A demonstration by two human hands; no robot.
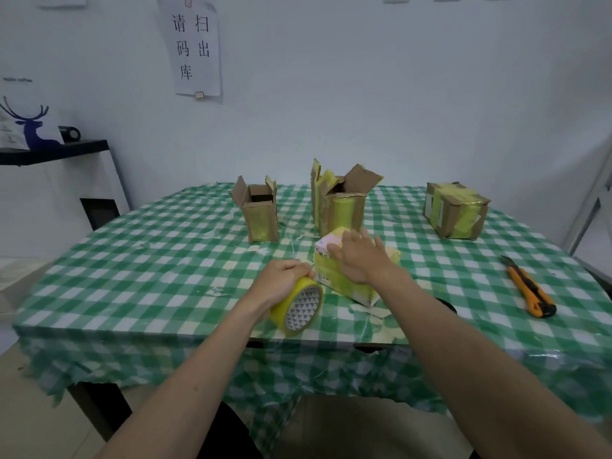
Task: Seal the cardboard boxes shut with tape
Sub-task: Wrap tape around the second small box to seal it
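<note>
Fingers of the right hand (359, 260) lie straight and spread, pressing flat on the taped box (344, 276) at the table's (132, 276) near middle; left hand (284, 279) fingers curl round the yellow tape roll (299, 308) just beside it; judgement: keep the strip taut, rub from centre outward; two open boxes (261, 210) wait behind; knife (530, 288) lies well right.

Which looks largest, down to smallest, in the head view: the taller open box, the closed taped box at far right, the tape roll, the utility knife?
1. Taller open box.
2. Closed taped box.
3. Tape roll and utility knife look alike in extent. The left hand holds the roll nearer the camera, so this ranking is unsure.
</note>
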